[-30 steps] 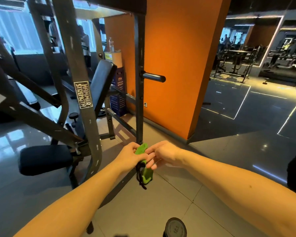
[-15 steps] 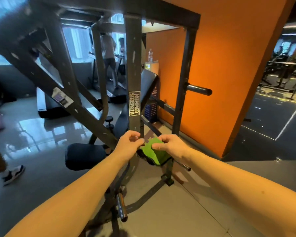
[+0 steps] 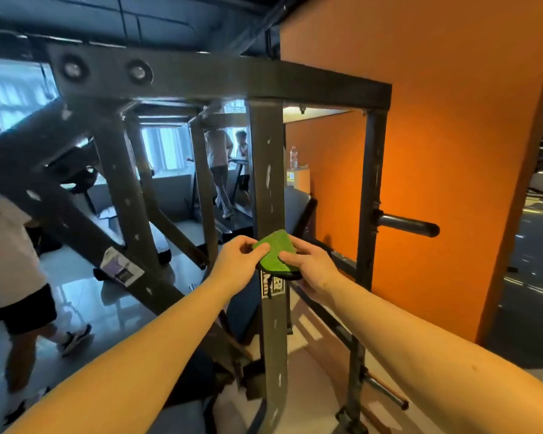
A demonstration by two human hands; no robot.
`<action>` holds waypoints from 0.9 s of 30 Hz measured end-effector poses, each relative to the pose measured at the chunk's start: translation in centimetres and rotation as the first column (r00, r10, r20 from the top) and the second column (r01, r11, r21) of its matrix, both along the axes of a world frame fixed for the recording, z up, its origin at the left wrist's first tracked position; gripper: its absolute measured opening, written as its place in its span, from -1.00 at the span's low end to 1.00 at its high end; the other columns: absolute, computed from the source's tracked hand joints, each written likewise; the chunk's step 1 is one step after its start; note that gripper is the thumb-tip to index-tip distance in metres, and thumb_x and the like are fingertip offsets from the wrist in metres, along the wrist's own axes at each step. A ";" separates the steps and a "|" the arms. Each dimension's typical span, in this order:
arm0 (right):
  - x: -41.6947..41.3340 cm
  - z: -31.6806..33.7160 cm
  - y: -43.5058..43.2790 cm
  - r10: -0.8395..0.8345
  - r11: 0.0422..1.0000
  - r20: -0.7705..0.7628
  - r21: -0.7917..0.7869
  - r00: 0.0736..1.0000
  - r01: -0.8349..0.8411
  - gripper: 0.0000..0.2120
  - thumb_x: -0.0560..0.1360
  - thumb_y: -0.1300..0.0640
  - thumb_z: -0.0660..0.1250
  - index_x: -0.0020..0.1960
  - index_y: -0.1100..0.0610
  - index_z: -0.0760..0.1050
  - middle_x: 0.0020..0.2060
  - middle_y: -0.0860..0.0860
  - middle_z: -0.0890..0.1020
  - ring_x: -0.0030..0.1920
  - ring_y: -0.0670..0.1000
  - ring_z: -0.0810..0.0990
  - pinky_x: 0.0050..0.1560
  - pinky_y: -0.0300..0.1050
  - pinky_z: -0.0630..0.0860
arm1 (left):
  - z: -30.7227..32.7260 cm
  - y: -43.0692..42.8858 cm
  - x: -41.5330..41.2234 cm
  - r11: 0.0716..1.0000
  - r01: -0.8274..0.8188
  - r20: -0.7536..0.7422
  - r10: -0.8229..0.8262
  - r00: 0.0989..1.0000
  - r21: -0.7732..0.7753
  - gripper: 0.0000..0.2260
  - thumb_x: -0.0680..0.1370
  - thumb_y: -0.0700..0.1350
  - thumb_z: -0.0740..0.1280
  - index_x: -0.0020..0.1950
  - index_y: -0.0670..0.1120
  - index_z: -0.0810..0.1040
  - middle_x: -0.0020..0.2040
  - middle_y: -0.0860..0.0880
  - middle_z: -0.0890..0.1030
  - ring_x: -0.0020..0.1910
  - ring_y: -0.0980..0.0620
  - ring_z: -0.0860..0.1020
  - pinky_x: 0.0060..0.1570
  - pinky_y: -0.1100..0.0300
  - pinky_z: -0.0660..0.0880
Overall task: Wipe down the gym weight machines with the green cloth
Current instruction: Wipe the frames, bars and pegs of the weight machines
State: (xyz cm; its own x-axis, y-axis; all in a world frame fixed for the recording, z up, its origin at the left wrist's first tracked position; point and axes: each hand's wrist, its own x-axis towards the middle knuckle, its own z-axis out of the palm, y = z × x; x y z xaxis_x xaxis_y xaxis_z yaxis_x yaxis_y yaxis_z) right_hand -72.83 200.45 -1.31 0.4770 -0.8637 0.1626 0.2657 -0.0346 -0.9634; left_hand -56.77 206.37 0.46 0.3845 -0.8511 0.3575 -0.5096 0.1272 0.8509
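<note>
Pinching the green cloth [image 3: 275,252] from both sides: my left hand [image 3: 237,261] takes its left corner between thumb and forefinger, my right hand [image 3: 311,267] clamps the right edge, fingers curled, neither spread. The weight machine [image 3: 217,79] fills the view; I hold the cloth folded flat before its scuffed upright post [image 3: 268,170], just above the brand label [image 3: 271,288], likely squaring up a wiping face. Contact with the post: cannot tell.

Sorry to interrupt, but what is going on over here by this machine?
A person holds a folded green cloth in both hands: the left hand pinches its left edge, the right hand grips its right side. It sits just in front of a weight machine's upright post; whether it touches the metal is unclear.
</note>
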 end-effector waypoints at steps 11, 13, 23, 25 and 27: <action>4.4 5.5 -7.8 -0.078 0.991 0.151 0.117 0.985 0.060 -0.72 0.62 0.19 0.34 0.33 0.17 0.52 0.13 0.18 0.70 0.10 0.14 0.71 -0.01 0.00 0.65 | 5.1 -9.0 4.2 0.979 0.163 0.142 -0.146 0.979 -0.119 -0.90 0.62 -0.01 0.39 -0.06 0.04 0.68 -0.17 0.18 0.66 -0.21 0.36 0.59 -0.16 0.43 0.45; 5.1 7.3 -8.3 -0.184 0.982 0.161 0.071 0.970 0.175 -0.70 0.61 0.24 0.36 0.33 0.22 0.49 0.14 0.18 0.67 0.06 0.12 0.70 -0.11 -0.07 0.66 | 6.4 -10.0 5.2 0.964 0.103 0.115 -0.077 0.990 -0.244 -0.89 0.62 -0.05 0.40 -0.09 -0.01 0.67 -0.21 0.18 0.62 -0.26 0.35 0.55 -0.22 0.51 0.40; 8.7 21.2 -10.6 -0.780 0.286 0.316 -0.587 0.540 0.758 -0.81 0.45 0.32 0.45 -0.07 0.07 0.56 -0.12 -0.01 0.56 -0.07 0.00 0.53 -0.05 -0.10 0.47 | 14.5 -15.5 8.8 0.876 0.194 0.139 -0.147 0.979 -0.442 -0.91 0.59 -0.22 0.37 -0.11 -0.11 0.62 -0.30 0.09 0.58 -0.31 0.12 0.56 -0.19 0.35 0.48; 10.4 22.0 -11.9 -0.807 0.161 0.332 -0.672 0.488 0.723 -0.83 0.43 0.30 0.49 -0.01 0.13 0.64 -0.05 0.02 0.55 0.01 0.04 0.51 0.04 -0.11 0.44 | 14.4 -16.0 9.2 0.868 0.213 0.087 -0.194 0.977 -0.448 -0.92 0.59 -0.20 0.40 -0.02 -0.02 0.60 -0.25 0.18 0.59 -0.27 0.17 0.58 -0.04 0.13 0.58; 11.7 21.3 -12.7 -0.816 0.109 0.339 -0.703 0.467 0.702 -0.83 0.46 0.22 0.51 0.05 0.19 0.69 0.02 0.02 0.56 0.09 0.03 0.49 0.12 -0.23 0.38 | 14.1 -16.4 9.7 0.853 0.250 0.066 -0.248 0.967 -0.457 -0.93 0.58 -0.18 0.43 0.04 -0.05 0.64 -0.20 0.15 0.61 -0.23 0.15 0.60 0.06 0.01 0.62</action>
